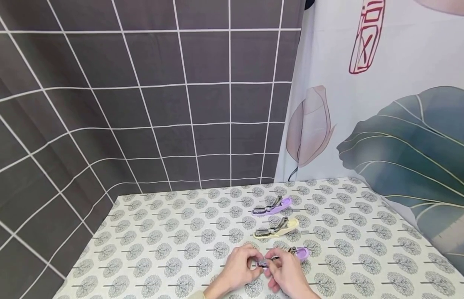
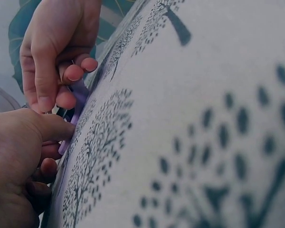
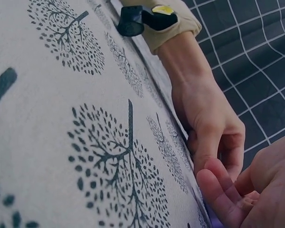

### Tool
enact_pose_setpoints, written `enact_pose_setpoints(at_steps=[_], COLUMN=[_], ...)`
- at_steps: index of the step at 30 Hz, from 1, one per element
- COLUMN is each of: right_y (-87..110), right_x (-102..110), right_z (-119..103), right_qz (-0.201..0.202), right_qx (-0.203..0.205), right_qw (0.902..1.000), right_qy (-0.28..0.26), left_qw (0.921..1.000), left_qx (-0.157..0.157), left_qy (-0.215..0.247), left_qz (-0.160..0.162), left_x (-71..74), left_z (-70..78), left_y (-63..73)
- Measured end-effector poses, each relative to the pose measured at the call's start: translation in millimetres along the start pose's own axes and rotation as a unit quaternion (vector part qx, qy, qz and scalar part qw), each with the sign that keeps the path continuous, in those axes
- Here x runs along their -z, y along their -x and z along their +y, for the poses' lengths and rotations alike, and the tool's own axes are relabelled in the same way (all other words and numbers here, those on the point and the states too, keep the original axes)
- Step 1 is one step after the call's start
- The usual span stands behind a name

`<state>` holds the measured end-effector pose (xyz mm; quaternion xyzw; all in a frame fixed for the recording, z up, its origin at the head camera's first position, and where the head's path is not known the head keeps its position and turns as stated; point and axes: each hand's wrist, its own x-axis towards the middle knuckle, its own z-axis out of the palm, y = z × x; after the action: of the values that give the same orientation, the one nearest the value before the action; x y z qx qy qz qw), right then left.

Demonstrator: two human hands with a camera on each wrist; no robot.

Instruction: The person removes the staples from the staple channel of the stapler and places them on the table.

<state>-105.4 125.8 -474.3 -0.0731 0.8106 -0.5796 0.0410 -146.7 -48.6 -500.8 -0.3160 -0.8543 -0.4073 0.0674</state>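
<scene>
In the head view, the nearest purple stapler [image 1: 302, 253] lies opened out on the table, its middle hidden by the hands. My left hand [image 1: 241, 264] pinches its left end between thumb and fingers. From the other side, my right hand [image 1: 286, 270] pinches a small grey staple strip [image 1: 263, 262] over the stapler's metal channel. In the left wrist view, a bit of the purple stapler [image 2: 78, 97] shows under the fingertips. In the right wrist view the fingers of both hands meet, and they cover most of the stapler.
Farther back on the tree-print tablecloth [image 1: 172, 236] lie an opened yellow stapler [image 1: 278, 231] and another opened purple stapler [image 1: 271, 207]. A grey staple strip [image 1: 305, 232] lies right of the yellow one. A dark checked curtain [image 1: 209, 104] and a leaf-print curtain [image 1: 403, 145] hang behind.
</scene>
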Motion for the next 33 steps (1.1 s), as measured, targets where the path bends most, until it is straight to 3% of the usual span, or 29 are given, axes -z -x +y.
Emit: enact_pose_setpoints(at_steps=[8,18,33], right_y=[4.0,7.7,15.7], right_x=[3.8,14.0,41.0], right_z=[-2.1,-13.9,-26.6], right_qz=[0.014,0.019,0.052], right_qx=[-0.017,-0.005,-0.007], right_qw=[0.9995,0.9980,0.9968], right_qy=[-0.021,-0.060,-0.060], left_qw=[0.9999,0.9997,0.9997], left_qx=[0.006,0.011,0.008], left_qy=[0.010,0.019,0.023], left_qz=[-0.004,-0.007,-0.007], left_x=[-0.3,0.0,-1.1], left_z=[-0.8,-0.2,-1.5], left_y=[0.7,0.1,0.6])
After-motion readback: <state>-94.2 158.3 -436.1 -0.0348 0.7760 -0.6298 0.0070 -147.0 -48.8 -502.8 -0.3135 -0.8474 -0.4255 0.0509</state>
